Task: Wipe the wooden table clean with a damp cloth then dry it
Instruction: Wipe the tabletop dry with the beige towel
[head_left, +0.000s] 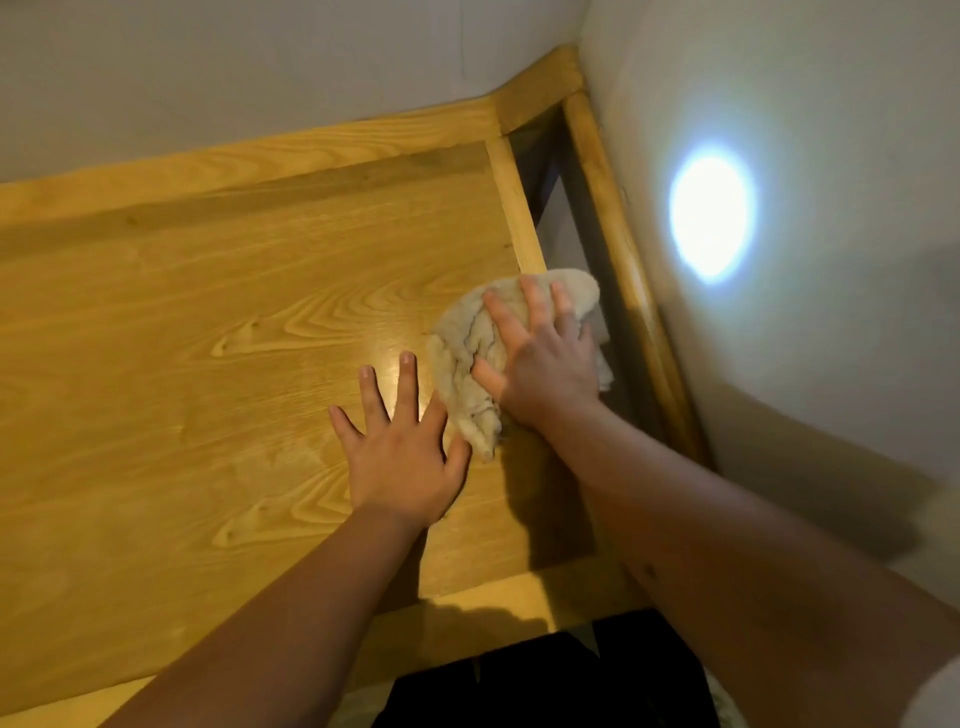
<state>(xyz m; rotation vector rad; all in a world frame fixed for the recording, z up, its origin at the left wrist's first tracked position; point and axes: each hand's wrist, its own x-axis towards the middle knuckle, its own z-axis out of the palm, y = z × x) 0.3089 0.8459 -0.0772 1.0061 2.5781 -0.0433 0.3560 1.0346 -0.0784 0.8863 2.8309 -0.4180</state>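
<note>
Surface: wooden table (182, 322) in a wall corner.
Cloth (467, 364): crumpled, long axis near-to-far, at right edge.
Right hand (540, 358): fingers spread, pressing cloth.
Left hand (400, 457): flat, splayed on wood.

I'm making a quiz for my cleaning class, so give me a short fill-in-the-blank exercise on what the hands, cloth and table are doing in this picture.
1. The right hand presses down on a crumpled beige ____.
2. The left hand lies flat with spread fingers on the bare ____ table.
3. The cloth lies near the table's ____ edge, partly overhanging it.
4. A bright round spot of ____ shows on the wall.

Missing words: cloth; wooden; right; light
</note>
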